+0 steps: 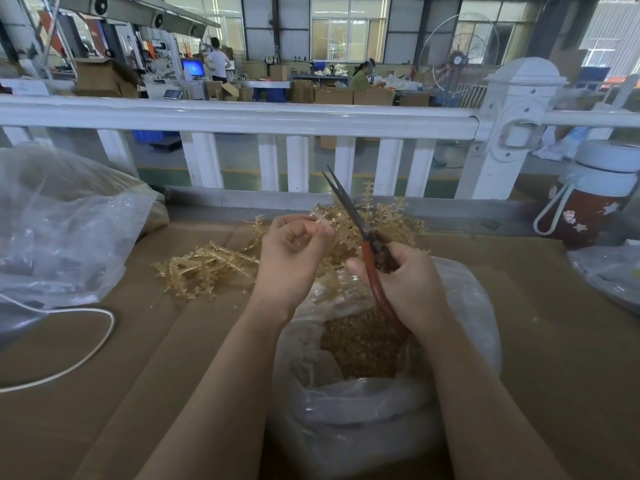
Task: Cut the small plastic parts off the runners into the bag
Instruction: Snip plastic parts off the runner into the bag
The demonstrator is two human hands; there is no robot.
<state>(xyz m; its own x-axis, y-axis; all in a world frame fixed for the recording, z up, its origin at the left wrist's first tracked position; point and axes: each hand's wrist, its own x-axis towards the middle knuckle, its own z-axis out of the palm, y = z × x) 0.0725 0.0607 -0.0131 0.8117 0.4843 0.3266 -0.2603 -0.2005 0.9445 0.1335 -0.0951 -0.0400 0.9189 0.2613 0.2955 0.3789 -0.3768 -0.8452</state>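
My left hand (292, 258) pinches a pale amber runner (320, 220) between thumb and fingertips, just above the bag. My right hand (405, 285) grips red-handled scissors (349, 211) whose dark blades point up and away, nearly closed. Below both hands a clear plastic bag (346, 410) stands with its mouth wide, holding a heap of small amber parts (363, 344). A pile of amber runners (207, 268) lies on the cardboard to the left, and more runners (391, 216) are heaped behind the scissors.
Brown cardboard (104, 375) covers the table. A large clear bag (59, 230) sits at the left, with a white cord (100, 341) looping in front of it. A red-and-white bottle (595, 202) stands at the right. A white railing (242, 116) runs behind the table.
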